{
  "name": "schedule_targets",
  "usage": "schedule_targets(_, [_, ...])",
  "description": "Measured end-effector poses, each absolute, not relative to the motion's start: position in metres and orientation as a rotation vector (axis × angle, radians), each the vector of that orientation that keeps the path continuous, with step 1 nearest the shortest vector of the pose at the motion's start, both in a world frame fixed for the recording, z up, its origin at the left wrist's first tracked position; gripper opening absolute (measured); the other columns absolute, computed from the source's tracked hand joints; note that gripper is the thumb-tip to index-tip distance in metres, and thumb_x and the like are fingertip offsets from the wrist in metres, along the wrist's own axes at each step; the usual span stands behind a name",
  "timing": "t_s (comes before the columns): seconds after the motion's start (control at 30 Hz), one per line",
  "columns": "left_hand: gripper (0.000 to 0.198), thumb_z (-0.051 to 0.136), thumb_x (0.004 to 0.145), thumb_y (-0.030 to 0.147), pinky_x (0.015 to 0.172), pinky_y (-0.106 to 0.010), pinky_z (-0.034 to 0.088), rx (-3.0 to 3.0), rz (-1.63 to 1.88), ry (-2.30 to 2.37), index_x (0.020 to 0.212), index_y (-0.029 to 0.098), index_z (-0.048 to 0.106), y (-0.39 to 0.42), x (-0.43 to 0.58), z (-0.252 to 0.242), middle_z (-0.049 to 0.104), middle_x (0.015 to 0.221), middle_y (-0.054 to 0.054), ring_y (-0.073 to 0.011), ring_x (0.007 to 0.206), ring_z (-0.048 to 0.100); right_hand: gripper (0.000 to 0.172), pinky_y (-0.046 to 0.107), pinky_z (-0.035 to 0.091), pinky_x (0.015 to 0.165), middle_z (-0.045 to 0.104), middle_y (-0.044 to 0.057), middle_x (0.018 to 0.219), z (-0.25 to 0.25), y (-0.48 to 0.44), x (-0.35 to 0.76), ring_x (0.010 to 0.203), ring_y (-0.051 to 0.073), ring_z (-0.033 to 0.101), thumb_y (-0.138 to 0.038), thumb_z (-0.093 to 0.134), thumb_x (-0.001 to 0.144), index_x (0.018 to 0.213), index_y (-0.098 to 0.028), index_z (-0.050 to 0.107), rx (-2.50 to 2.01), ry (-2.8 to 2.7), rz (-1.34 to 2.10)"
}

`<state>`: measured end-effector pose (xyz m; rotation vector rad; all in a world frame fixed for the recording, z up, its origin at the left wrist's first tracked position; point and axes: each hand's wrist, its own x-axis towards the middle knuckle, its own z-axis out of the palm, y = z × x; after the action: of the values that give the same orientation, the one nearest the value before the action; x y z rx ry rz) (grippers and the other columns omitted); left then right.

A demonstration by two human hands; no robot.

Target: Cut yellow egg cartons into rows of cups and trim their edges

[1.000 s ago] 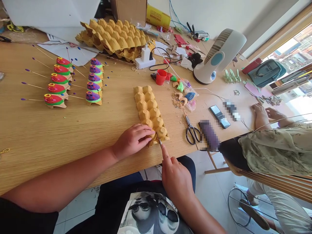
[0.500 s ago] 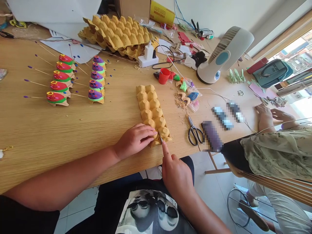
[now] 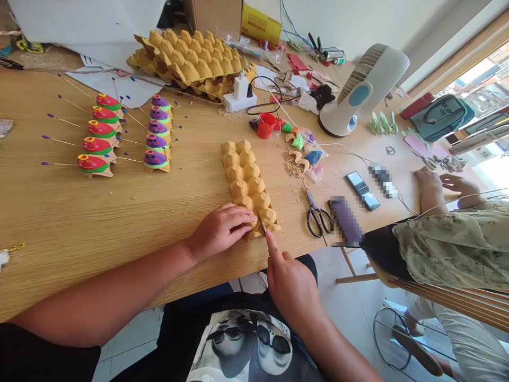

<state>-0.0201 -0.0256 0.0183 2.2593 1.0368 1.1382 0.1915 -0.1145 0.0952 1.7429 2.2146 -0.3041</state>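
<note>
A strip of yellow egg carton [image 3: 244,172] lies cups-up on the wooden table in front of me. My left hand [image 3: 222,228] grips its near left end, fingertips pressed around a cup. In my right hand [image 3: 288,276] is a slim knife [image 3: 262,225], its blade tip at the carton between the two rows of cups. My index finger lies stretched along the knife's back, and the handle is hidden inside my hand. Black-handled scissors [image 3: 317,215] rest to the right of the carton.
Painted carton pieces in red-green [image 3: 95,143] and purple [image 3: 157,135], with cotton swabs stuck in, line the left. Stacked egg trays [image 3: 191,58], a power adapter [image 3: 240,93], red cup [image 3: 265,126], fan [image 3: 363,90] and phone [image 3: 362,190] stand around. A co-worker's hands [image 3: 433,183] rest at right.
My right hand has shifted very slightly right and down with the knife at the carton. My left hand keeps its hold. The view has moved a little.
</note>
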Motion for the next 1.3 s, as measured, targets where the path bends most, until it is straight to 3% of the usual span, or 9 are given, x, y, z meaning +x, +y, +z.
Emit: schedule_targets(1.3, [0.018, 0.068, 0.096, 0.018, 0.096, -0.037, 0.058, 2.27, 1.175, 0.993, 0.113, 0.023, 0.074, -0.027, -0.019, 0.017, 0.08, 0.112, -0.006, -0.0203, 0.107, 0.073, 0.068, 0.023, 0.048, 0.059, 0.074, 0.003, 0.088, 0.098, -0.12, 0.194, 0.074, 0.017, 0.074, -0.023, 0.044, 0.106, 0.169, -0.028, 0.019, 1.771, 2.203, -0.317])
